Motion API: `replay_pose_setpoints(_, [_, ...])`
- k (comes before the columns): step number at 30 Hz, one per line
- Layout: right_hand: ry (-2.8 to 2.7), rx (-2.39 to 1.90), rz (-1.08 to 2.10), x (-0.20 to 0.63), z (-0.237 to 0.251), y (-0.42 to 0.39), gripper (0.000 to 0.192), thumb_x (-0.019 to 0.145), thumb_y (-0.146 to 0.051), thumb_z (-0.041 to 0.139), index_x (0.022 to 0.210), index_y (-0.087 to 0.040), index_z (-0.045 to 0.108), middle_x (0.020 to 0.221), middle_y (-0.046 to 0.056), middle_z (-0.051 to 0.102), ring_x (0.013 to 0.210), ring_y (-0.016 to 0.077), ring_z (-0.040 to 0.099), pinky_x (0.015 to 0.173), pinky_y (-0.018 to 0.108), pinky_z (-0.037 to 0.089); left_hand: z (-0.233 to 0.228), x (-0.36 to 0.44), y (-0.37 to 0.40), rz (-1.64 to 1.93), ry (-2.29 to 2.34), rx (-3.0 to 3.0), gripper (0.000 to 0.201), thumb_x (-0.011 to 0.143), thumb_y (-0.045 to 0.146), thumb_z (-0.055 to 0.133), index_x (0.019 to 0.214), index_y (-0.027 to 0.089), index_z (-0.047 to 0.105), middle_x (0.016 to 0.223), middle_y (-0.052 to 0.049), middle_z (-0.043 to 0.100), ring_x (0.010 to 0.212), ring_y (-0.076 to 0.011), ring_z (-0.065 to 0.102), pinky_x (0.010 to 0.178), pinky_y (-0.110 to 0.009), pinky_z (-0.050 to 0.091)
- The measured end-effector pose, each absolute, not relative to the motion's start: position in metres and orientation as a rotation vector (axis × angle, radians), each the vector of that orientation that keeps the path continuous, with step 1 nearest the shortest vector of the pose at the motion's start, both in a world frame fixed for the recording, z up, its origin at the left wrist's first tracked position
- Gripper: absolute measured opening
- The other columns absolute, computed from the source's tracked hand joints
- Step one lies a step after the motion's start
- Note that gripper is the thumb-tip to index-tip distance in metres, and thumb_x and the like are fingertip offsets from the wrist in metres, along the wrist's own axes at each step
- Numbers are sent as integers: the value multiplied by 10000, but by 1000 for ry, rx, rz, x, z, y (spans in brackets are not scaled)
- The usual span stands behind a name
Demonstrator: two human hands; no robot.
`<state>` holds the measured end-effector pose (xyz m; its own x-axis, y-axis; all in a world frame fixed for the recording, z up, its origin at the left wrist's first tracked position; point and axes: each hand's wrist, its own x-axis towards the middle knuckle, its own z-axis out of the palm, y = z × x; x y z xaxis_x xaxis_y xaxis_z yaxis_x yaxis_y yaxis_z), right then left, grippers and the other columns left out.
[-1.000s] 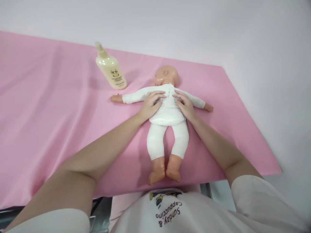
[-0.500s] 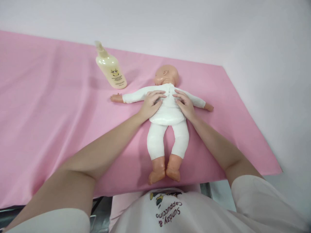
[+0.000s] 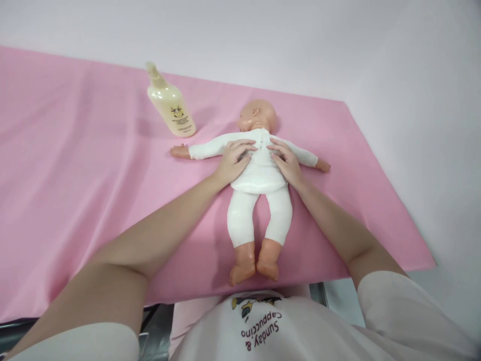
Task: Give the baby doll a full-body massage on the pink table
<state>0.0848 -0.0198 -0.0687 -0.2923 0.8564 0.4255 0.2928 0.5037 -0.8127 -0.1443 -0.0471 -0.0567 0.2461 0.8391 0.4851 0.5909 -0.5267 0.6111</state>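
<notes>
A baby doll (image 3: 260, 190) in a white suit lies face down on the pink sheet (image 3: 93, 190), head away from me and arms spread. My left hand (image 3: 235, 160) rests flat on the left side of its upper back, fingers apart. On the right side of the back lies my right hand (image 3: 285, 161), fingers also spread. The fingertips of both hands nearly meet at the doll's spine. Neither hand grips anything.
A cream pump bottle (image 3: 171, 104) stands on the sheet to the left of the doll's head. A white wall (image 3: 300, 40) runs behind the table. The sheet's right edge and near edge hang over a metal frame (image 3: 317, 293).
</notes>
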Motion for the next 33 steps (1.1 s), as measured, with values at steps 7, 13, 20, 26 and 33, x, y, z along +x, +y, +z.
replay_pose_setpoints(7, [-1841,-961,774,85,-69,-19,278,973,-412,598,1152,-250,736,1490,72,615,1145,241,674,1042,451,556,-56,-144,-49,1170,1323,2218,255,948,269,515,1114,256,708,1387,-60,689,1317,-286,593,1196,-521,372])
replay_pose_setpoints(13, [-1852,-956,761,85,-68,-20,292,981,-433,587,1149,-238,725,1490,81,614,1171,240,664,1072,450,538,-57,-144,-48,1168,1333,2232,258,959,281,509,1118,252,710,1388,-64,691,1309,-278,599,1192,-513,381])
replay_pose_setpoints(20, [-1840,-985,760,84,-66,-22,285,982,-427,588,1147,-238,723,1495,77,608,1054,206,675,998,411,558,-58,-144,-47,1165,1335,2236,260,958,280,511,1120,257,712,1390,-61,691,1308,-277,601,1184,-517,388])
replay_pose_setpoints(26, [-1847,-981,761,85,-67,-21,278,976,-414,592,1148,-243,727,1498,71,609,914,182,672,948,411,572,-57,-144,-47,1165,1328,2238,255,947,265,519,1116,254,710,1388,-63,692,1313,-279,601,1186,-516,386])
replay_pose_setpoints(33, [-1837,-955,772,85,-68,-20,265,954,-387,604,1139,-247,733,1485,69,623,1084,220,685,984,427,574,-58,-144,-47,1171,1328,2244,254,948,261,513,1115,254,705,1384,-66,692,1313,-279,603,1191,-520,384])
